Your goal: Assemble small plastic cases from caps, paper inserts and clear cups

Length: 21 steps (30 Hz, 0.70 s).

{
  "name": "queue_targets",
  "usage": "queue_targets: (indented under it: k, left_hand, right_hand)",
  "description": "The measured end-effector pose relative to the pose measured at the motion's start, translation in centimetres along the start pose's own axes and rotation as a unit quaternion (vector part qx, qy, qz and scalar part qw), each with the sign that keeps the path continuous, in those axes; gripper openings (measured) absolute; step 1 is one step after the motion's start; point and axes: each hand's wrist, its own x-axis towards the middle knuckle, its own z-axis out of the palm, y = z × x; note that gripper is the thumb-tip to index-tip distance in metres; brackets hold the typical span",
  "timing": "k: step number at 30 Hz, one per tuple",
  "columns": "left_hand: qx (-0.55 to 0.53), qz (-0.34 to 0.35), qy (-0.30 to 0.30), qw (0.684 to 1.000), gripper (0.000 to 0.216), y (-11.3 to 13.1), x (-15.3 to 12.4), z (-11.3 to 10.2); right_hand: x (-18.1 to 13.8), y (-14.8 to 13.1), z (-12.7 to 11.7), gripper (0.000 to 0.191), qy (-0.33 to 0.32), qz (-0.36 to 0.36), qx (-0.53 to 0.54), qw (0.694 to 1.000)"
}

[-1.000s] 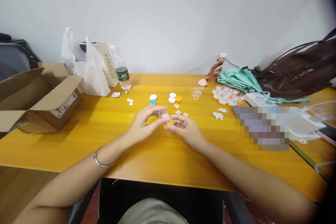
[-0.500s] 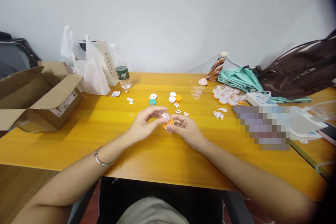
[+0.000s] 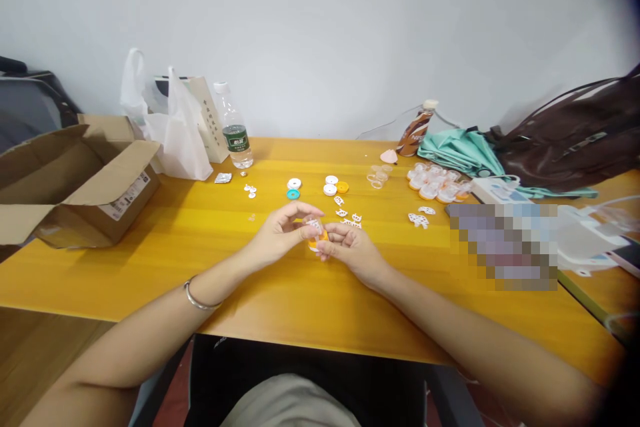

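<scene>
Over the middle of the yellow table (image 3: 150, 240), my left hand (image 3: 277, 237) and my right hand (image 3: 353, 250) meet around a small clear capsule with an orange base (image 3: 317, 233). Fingertips of both hands pinch it, the left from above and the right from below. Just beyond the hands lie small white plastic pieces (image 3: 350, 217) and round white, teal and orange caps (image 3: 330, 185). A cluster of finished clear-and-orange capsules (image 3: 437, 183) sits further right.
An open cardboard box (image 3: 75, 180) stands at the left edge. White plastic bags (image 3: 175, 127), a water bottle (image 3: 235, 133) and a brown drink bottle (image 3: 415, 130) line the back. A teal cloth (image 3: 455, 150), a brown bag (image 3: 575, 140) and white devices (image 3: 585, 237) fill the right side.
Both hands stay joined on the capsule, with only slight shifts of the fingers. The view has drifted a little to the left and down.
</scene>
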Motion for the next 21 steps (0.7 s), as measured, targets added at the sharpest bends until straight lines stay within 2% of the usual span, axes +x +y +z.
queue_targets:
  k: [4,8,11,21]
  left_hand:
    - [-0.041,-0.022,-0.051,0.998,0.025,0.0,-0.1,-0.3]
    - [-0.068,-0.027,-0.064,0.995,0.026,0.0,-0.1,-0.5]
    - [-0.064,-0.020,-0.042,0.997,0.024,-0.1,0.0,-0.3]
    - [-0.089,-0.021,0.086,0.992,0.025,-1.3,0.0,1.2]
  right_hand:
    - [-0.1,0.3,-0.1,0.021,-0.013,0.014,0.027,0.999]
    - [-0.1,0.4,-0.1,0.023,-0.017,0.037,0.069,0.997]
    - [-0.1,0.3,0.0,0.021,-0.009,0.039,0.070,0.997]
    - [-0.1,0.5,0.3,0.023,0.043,0.007,-0.006,0.999]
